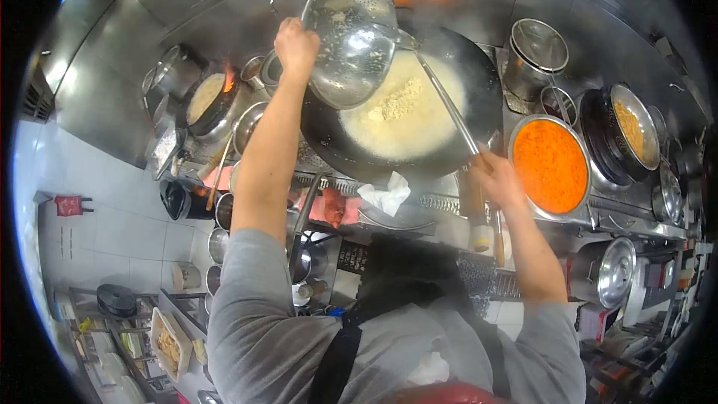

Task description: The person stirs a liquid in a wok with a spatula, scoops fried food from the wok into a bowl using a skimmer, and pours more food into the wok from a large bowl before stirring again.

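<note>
My left hand point(297, 45) is closed on the rim of a big metal bowl point(340, 60). Tipped on its side, the bowl hangs over the left part of a large black wok point(482, 90), with pale bits stuck to its inside. My right hand point(495, 173) grips a long-handled ladle point(447, 101), whose head reaches to the bowl's mouth. Pale, milky liquid point(426, 131) fills the middle of the wok, and a heap of crumbly cream-coloured food point(398, 101) lies in it.
Right of the wok stands a pot of orange food point(550, 166), with a strainer on a pot point(540, 45) behind it. A flame point(229, 78) burns by a pan at left. A white cloth point(385, 193) lies at the wok's front edge. A lidded pot point(615, 273) sits lower right.
</note>
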{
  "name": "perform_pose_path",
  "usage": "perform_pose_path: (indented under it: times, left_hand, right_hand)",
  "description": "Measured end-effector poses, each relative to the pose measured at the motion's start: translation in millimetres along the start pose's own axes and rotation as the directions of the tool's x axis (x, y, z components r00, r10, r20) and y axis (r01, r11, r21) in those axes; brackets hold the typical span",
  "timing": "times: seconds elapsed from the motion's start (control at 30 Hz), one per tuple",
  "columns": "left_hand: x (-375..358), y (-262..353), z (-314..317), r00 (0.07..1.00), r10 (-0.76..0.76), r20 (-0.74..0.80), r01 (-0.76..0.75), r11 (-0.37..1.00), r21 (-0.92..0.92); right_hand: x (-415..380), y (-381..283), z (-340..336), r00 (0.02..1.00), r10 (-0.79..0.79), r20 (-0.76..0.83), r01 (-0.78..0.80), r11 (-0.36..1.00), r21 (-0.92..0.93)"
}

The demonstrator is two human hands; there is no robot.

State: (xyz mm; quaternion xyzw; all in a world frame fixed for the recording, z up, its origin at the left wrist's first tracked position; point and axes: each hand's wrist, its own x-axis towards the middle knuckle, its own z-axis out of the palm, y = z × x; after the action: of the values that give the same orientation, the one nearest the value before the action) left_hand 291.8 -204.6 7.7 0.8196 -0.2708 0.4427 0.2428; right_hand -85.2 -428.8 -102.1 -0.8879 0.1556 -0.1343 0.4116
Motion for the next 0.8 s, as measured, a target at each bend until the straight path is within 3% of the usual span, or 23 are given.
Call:
perform_pose_path:
  times: [0.03,0.07,0.13,0.2,0.27,0.33,0.37,0.47,0.5,0.6,0.63,0.7,0.73,0.77,0.8]
  left_hand:
    - [-3,2,5,1.0,0.007,-0.016,-0.007,1.0,0.012]
    - [-8,17,3,0.999,0.034,-0.037,-0.035,0.999,-0.037]
    - [-17,35,12,0.995,0.067,0.08,-0.068,0.998,0.01]
    - [-12,27,15,0.995,0.031,0.095,-0.038,0.997,0.071]
    - [-16,27,16,0.991,-0.008,0.132,-0.007,0.994,0.113]
    - [-10,25,10,0.996,-0.027,0.085,0.013,0.986,0.168]
    - [-9,23,5,0.996,-0.028,0.083,0.013,0.984,0.178]
    - [-12,22,2,0.992,0.061,0.112,-0.077,0.986,0.146]
    - [-10,16,-6,0.994,-0.025,0.105,0.007,0.986,0.167]
    - [-9,5,-17,0.993,-0.105,0.06,0.089,0.972,0.219]
    - [-11,7,-18,0.992,-0.111,0.055,0.095,0.97,0.225]
    - [-22,18,-15,0.998,0.032,0.058,-0.041,0.986,0.161]
    - [-27,9,-11,0.998,0.031,0.061,-0.041,0.986,0.16]
    - [-22,-8,-10,0.998,-0.023,0.062,0.011,0.981,0.196]
    - [-24,-26,-13,0.994,-0.079,0.079,0.059,0.971,0.232]
  right_hand:
    - [22,34,27,0.995,-0.098,-0.009,0.098,0.98,0.174]
    - [42,18,36,0.994,-0.111,0.023,0.108,0.989,0.103]
    - [75,-2,60,0.994,-0.045,0.095,0.031,0.99,0.138]
    - [92,-16,54,0.997,0.015,0.071,-0.026,0.989,0.148]
    - [65,-7,39,0.99,0.095,0.108,-0.116,0.972,0.204]
    - [54,-4,30,0.979,-0.2,0.029,0.187,0.952,0.243]
    - [53,-7,27,0.976,-0.005,0.218,-0.049,0.969,0.243]
    - [76,-35,62,0.935,0.057,0.351,-0.159,0.95,0.27]
    - [78,-26,67,0.967,-0.014,0.255,-0.064,0.954,0.294]
    - [51,-14,55,0.972,0.001,0.236,-0.099,0.911,0.4]
    - [55,-21,61,0.97,-0.005,0.242,-0.094,0.912,0.398]
    - [64,-40,87,0.943,-0.048,0.329,-0.073,0.935,0.347]
    - [65,-42,95,0.928,-0.067,0.367,-0.06,0.945,0.323]
    - [67,-38,99,0.96,-0.077,0.269,-0.003,0.959,0.285]
    - [60,-37,79,0.935,-0.009,0.356,-0.106,0.947,0.304]
